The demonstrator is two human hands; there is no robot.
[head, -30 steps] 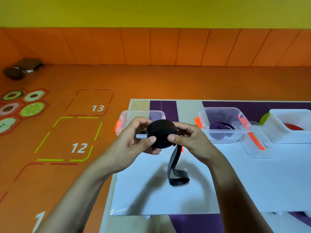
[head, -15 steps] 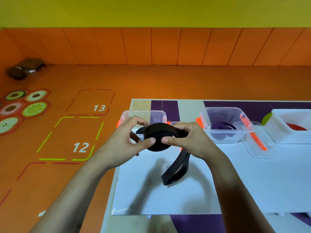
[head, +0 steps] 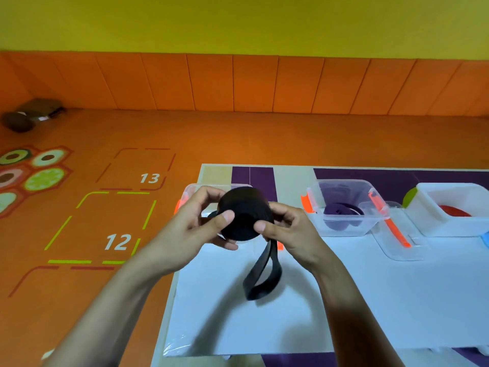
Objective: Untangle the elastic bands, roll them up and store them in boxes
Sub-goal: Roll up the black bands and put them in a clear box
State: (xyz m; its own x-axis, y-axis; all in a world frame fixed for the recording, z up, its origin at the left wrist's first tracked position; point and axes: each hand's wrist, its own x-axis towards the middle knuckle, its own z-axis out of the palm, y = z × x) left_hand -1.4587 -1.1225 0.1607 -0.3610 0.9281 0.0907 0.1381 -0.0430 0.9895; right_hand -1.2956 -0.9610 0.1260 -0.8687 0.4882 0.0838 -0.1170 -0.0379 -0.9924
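Two bare hands hold a roll of flat black elastic band (head: 244, 213) in the air over the white tabletop (head: 370, 300), just in front of a clear plastic box with orange clips (head: 191, 188). The left hand (head: 195, 229) grips the roll's left side, thumb pressed on the near face and fingers curled behind. The right hand (head: 291, 231) pinches the right edge, thumb in front and fingers curled round the back. Over the last second the roll has been turned between the fingers, tipping flatter and then coming back face-on. Meanwhile the loose black tail (head: 262, 276) has gone from hanging straight down to slanting leftward. Whether its folded end touches the tabletop, I cannot tell. The tail looks about as long as before, so the winding seems near its end with a short loop left to wrap. To the right, a second clear box (head: 315, 192) already holds a purple roll (head: 341, 210) and a white tub (head: 449, 189) a red one (head: 455, 211). The box behind the hands is probably meant for this band.
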